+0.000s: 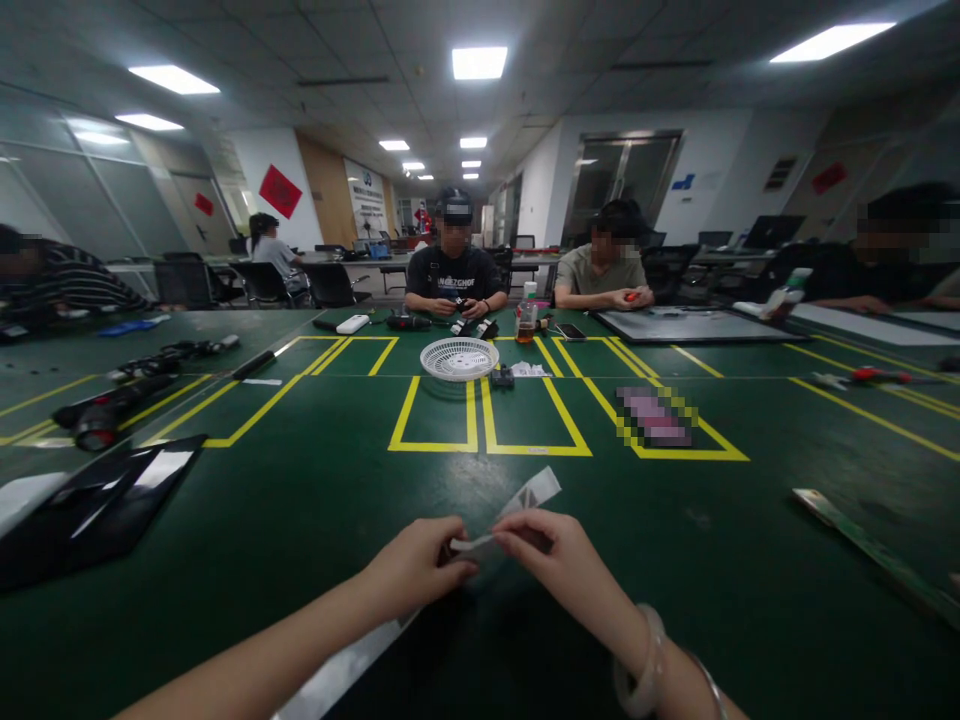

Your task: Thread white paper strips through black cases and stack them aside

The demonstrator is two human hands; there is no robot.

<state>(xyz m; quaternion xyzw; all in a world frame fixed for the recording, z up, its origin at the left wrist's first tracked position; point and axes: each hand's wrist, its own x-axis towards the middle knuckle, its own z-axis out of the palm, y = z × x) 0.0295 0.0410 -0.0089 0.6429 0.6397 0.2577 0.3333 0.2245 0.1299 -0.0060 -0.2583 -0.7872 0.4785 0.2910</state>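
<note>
Close in front of me, my left hand [431, 562] pinches one end of a thin white strip [472, 545] between thumb and fingers. My right hand [551, 555] grips the same strip a little farther right, fingertips pressed together. Beyond the right fingers a pale, partly see-through piece [534, 490] with grey marks sticks out; whether it belongs to the strip I cannot tell. A long, shiny pale band [341, 670] runs under my left forearm, partly hidden by it.
Yellow tape outlines mark the green table [337, 500]. Ahead stands a white round basket [459, 360]. A black glossy sheet [112, 510] and power tools [112, 410] lie left; a long green board [877, 545] lies right. Several people sit around the table.
</note>
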